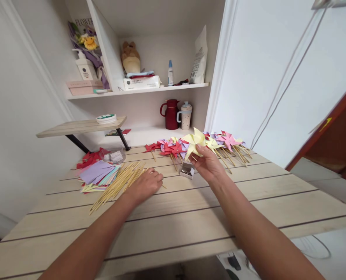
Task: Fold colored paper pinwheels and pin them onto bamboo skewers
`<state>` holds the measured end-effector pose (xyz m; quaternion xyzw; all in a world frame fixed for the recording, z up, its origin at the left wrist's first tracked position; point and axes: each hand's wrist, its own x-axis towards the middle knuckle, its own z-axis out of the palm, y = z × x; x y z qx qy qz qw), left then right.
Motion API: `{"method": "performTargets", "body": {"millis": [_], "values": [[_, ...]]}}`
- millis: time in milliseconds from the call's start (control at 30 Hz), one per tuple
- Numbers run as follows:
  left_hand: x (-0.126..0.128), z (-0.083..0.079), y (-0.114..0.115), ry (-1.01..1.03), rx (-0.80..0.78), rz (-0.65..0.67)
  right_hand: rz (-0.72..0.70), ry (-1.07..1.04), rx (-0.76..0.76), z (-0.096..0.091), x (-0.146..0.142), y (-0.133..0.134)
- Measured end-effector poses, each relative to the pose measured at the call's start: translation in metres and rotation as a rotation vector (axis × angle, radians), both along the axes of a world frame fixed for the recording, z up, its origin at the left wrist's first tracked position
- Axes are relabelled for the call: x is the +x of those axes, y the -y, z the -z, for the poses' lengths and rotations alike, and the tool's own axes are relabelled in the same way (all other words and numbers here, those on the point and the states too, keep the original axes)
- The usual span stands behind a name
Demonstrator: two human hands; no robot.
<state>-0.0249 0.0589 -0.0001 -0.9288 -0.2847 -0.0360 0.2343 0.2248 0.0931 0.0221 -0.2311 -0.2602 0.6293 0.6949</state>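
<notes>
left hand [146, 183] curled over bamboo sticks [117, 186] at frame centre-left; right hand [207, 163] gripping yellow pinwheel [194, 142], centre

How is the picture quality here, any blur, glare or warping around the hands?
Head view: soft, even light, no glare on the table; head view: only a faint shadow under the left hand at the sticks; head view: right hand and yellow pinwheel look sharp; head view: wide-angle warp leans the shelf and wall lines outward and stretches the forearms.
</notes>
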Motion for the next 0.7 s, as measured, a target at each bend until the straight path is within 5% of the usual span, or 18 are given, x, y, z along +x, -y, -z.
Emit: {"method": "performTargets", "body": {"millis": [233,400,567,700], "values": [[0.015,0.010,0.032,0.312,0.041,-0.012,-0.054,0.005,0.022,-0.002,-0.003,0.004],[0.013,0.021,0.057,0.280,-0.107,0.118,-0.056,0.020,0.013,0.000,-0.004,0.003],[-0.007,0.027,0.057,0.360,-0.127,-0.042,-0.078,0.028,0.016,0.000,-0.007,0.004],[-0.009,0.025,0.049,0.270,-0.127,-0.025,-0.093,0.031,0.011,0.000,-0.009,0.007]]}}
